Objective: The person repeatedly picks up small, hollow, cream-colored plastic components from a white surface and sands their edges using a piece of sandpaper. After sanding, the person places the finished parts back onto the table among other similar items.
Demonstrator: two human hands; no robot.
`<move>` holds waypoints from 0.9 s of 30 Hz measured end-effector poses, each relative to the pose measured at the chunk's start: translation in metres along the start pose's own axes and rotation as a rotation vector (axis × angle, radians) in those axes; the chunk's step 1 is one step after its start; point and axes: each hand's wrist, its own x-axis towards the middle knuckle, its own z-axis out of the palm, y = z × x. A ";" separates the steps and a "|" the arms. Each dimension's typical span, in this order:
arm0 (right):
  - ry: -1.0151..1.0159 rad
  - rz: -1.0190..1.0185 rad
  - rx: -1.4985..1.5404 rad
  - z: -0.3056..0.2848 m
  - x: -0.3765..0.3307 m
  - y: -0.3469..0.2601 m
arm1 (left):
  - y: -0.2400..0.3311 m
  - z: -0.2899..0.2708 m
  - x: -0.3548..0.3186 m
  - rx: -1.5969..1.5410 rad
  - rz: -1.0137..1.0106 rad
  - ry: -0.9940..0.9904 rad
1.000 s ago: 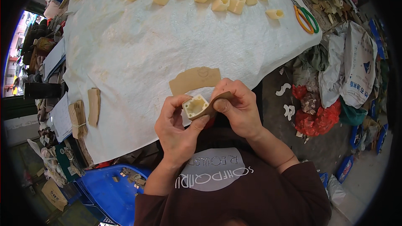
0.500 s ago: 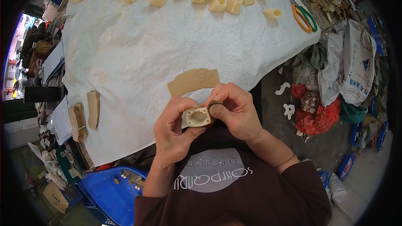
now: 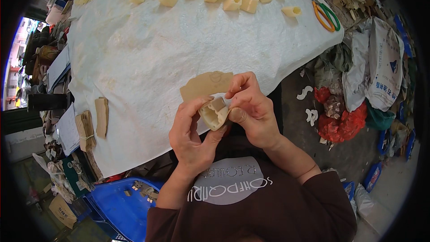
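We see a table covered with a white cloth (image 3: 179, 49). Along its far edge lie many small cream-coloured hollow blocks (image 3: 233, 1), some in loose rows, one alone (image 3: 291, 11) near the far right corner. Beside that one rest scissors with orange and green handles (image 3: 326, 15), right at the right edge. At the near edge a flat tan sheet (image 3: 206, 85) lies on the cloth. Near the left edge we find a tan strip (image 3: 102, 116) and, beside it, a bundle of tan strips (image 3: 83, 130). Below the near left corner stands a blue crate (image 3: 121, 206). On the floor to the right lie white sacks (image 3: 380, 67) and red bags (image 3: 347, 123).
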 end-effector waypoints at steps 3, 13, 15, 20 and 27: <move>-0.063 0.009 -0.073 -0.002 0.002 -0.007 | 0.000 -0.007 0.005 0.089 0.054 -0.107; -0.095 0.081 -0.048 -0.001 0.002 -0.009 | -0.003 -0.010 0.006 0.278 0.237 -0.137; -0.091 0.103 0.004 -0.003 0.001 -0.006 | -0.004 -0.008 0.007 0.247 0.233 -0.135; -0.083 0.228 0.110 -0.007 -0.002 -0.007 | -0.007 -0.004 0.004 0.129 0.224 -0.104; -0.023 0.148 -0.165 -0.003 -0.004 -0.015 | -0.005 -0.001 0.001 0.121 0.197 -0.135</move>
